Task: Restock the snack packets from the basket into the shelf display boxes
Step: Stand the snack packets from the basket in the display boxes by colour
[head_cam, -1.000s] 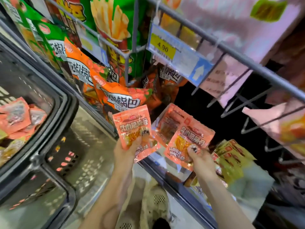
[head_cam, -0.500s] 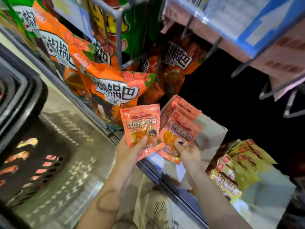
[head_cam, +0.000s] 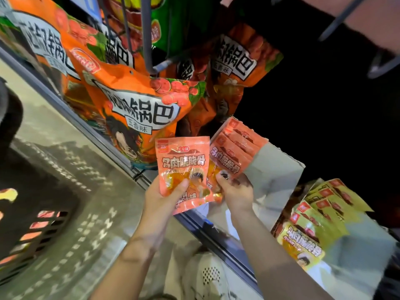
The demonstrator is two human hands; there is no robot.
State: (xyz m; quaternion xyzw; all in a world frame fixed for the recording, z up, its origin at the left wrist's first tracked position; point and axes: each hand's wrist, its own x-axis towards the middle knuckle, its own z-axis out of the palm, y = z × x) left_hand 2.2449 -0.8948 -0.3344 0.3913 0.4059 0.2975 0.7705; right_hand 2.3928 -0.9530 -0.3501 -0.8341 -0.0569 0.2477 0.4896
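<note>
The left hand (head_cam: 164, 202) grips one orange packet (head_cam: 184, 169) upright, thumb pressed across its front and fingers curled behind. Just right of it, the right hand (head_cam: 236, 191) pinches a second orange packet (head_cam: 225, 165) at its lower end and holds it against the row already standing in the grey display box (head_cam: 275, 176). To do this well, slide that packet in label-forward, square with the ones behind it, and press it down until its top edge lines up. The left hand's packet should wait clear of the box mouth. The dark basket (head_cam: 39, 224) sits at near left; the yellow packets (head_cam: 313, 224) fill the box to the right.
</note>
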